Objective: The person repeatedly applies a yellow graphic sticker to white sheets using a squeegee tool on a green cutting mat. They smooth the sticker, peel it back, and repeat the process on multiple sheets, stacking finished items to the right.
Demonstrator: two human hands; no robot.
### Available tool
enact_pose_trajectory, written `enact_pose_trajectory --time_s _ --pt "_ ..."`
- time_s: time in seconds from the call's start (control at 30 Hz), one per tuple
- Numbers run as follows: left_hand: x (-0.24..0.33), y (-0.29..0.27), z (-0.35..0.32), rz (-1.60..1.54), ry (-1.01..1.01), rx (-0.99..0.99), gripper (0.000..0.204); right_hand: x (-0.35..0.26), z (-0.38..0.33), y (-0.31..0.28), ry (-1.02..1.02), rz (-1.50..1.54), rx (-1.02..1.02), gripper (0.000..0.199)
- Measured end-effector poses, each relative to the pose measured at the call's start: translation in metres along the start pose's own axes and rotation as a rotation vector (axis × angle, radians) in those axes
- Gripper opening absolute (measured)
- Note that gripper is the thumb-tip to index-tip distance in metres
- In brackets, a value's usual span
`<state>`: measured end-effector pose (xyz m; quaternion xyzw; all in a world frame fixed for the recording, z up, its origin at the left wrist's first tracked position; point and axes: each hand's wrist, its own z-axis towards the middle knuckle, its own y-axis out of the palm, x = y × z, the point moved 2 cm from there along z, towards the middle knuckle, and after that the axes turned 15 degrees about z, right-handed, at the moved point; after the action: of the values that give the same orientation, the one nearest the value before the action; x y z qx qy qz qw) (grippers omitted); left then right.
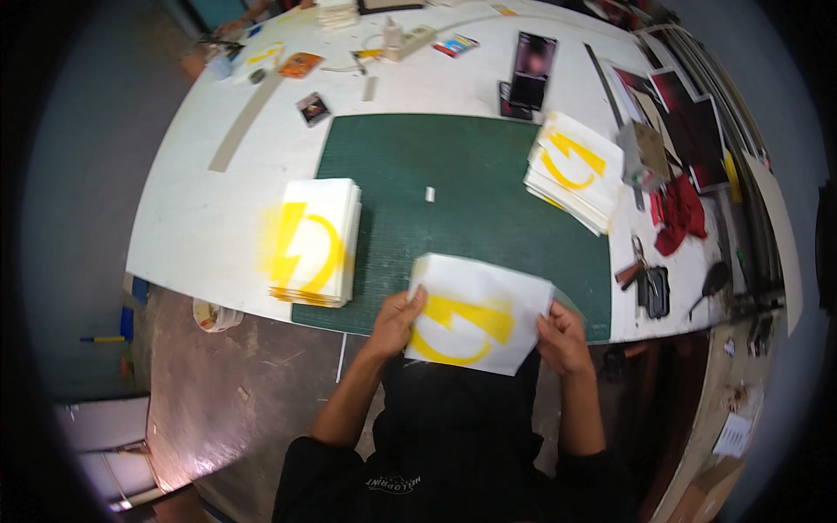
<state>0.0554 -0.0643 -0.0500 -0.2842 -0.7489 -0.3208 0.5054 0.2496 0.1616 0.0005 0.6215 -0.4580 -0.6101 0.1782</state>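
"White paper first: where is that sheet [479, 315]?"

"At six o'clock from the middle of the green mat [436, 157], over its near edge and in front of the person's dark clothing. It bears a yellow bolt-like shape with a curved band, blurred toward the upper part."

"And the hands?"

"Both grip it. The left hand [397, 324] pinches the left edge, thumb on the upper face. The right hand [565, 340] clasps the opposite edge; its fingertips behind the paper I can't make out."

"Any more like it?"

"Two stacks. The taller-looking left stack [316, 242] sits at nine o'clock, partly on the mat and partly on the white table [196, 222]. The right stack [574, 170] lies at two o'clock, fanned and slanting, across the mat's edge. Both show the same yellow marking on top."

"What's around them?"

"A small white scrap [430, 194] near the mat's middle. Just beside the right stack, a greyish block [643, 155]. Red cloth [678, 216] at three o'clock, a black case [656, 292] near four."

"Farther off?"

"At one o'clock, a dark upright device [534, 70]; at ten, a small dark box [312, 109], with an orange packet [301, 65] beyond it."
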Motion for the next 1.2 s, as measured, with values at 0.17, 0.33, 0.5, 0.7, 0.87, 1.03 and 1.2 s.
enact_pose_trajectory --time_s 0.17,0.33,0.5,0.7,0.87,1.03,1.2 --pt "0.001 -0.013 -0.001 0.074 0.034 -0.064 0.05 0.022 0.008 -0.025 0.212 0.047 -0.189 0.052" --pt "0.02 -0.013 -0.01 0.152 0.124 0.178 0.033 0.022 0.024 -0.011 0.243 0.218 -0.183 0.052" --pt "0.026 0.001 -0.022 0.39 0.469 0.591 0.038 0.013 0.033 -0.013 0.139 0.106 -0.021 0.048" --pt "0.049 0.029 -0.004 0.109 0.004 0.089 0.034 0.013 0.056 -0.022 0.295 -0.144 0.169 0.046" --pt "0.026 -0.003 0.02 0.111 0.042 -0.157 0.043 0.002 0.066 -0.033 0.215 0.015 0.133 0.052" --pt "0.046 -0.015 0.043 -0.013 0.057 -0.26 0.07 -0.008 0.059 -0.019 0.033 0.006 -0.204 0.07" --pt "0.044 -0.009 0.032 0.202 0.233 -0.207 0.077 0.004 0.051 -0.02 -0.098 -0.37 -0.033 0.059"
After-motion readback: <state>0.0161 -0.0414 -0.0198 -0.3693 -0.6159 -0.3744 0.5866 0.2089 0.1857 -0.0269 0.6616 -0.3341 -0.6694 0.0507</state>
